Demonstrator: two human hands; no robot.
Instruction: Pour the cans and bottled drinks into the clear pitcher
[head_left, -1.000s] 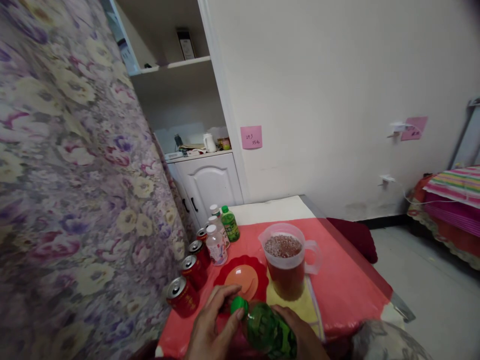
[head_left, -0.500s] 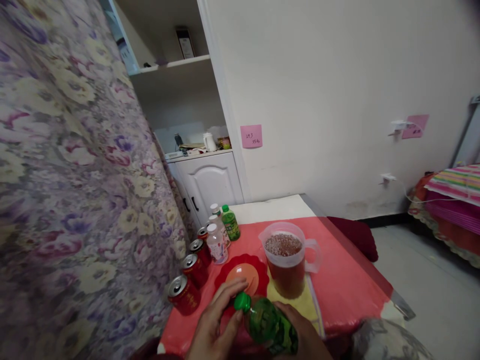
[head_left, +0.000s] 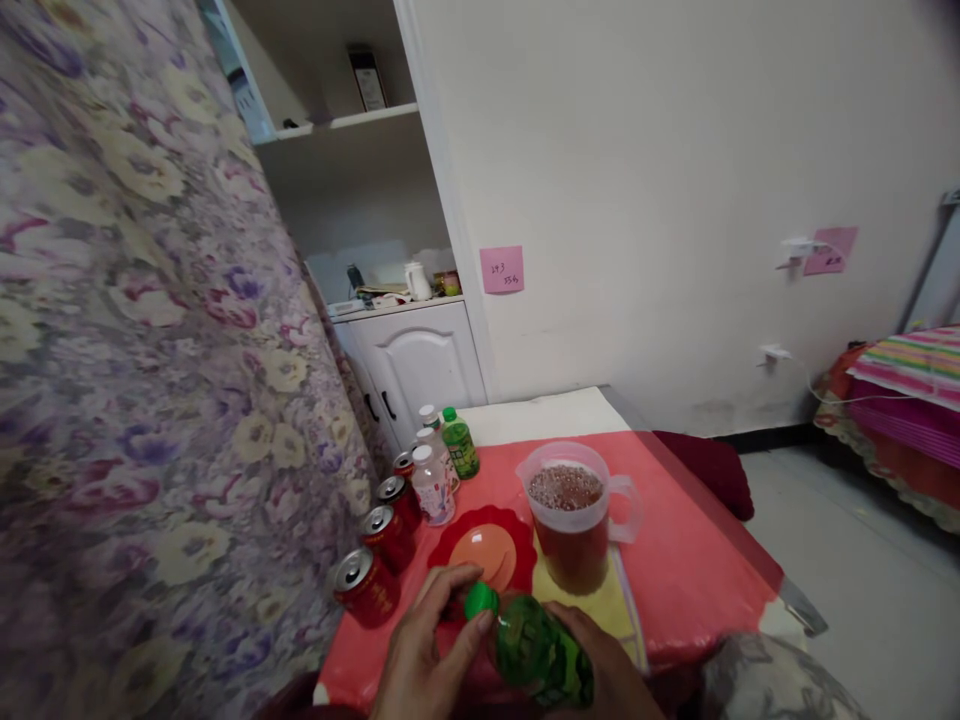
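Observation:
A green bottle [head_left: 525, 642] lies tilted near the table's front edge, its green cap [head_left: 481, 600] pointing left. My right hand [head_left: 606, 668] is wrapped round the bottle's body. My left hand [head_left: 431, 645] has its thumb and fingers closed at the cap. Just beyond them sits a red scalloped plate [head_left: 523, 560] with an orange centre. To its right, a clear pitcher [head_left: 574, 548] of frothy brown liquid stands on a yellow cloth [head_left: 611, 610].
Several red cans [head_left: 365, 588] line the table's left side. Behind them stand white-capped bottles [head_left: 433, 490] and another green bottle [head_left: 460, 445]. A floral curtain [head_left: 150, 400] hangs at the left; a white cabinet [head_left: 427, 365] stands behind.
My left fingers have shifted slightly at the cap, and the held bottle has moved a little left. The rest of the scene shows only a slight camera shift.

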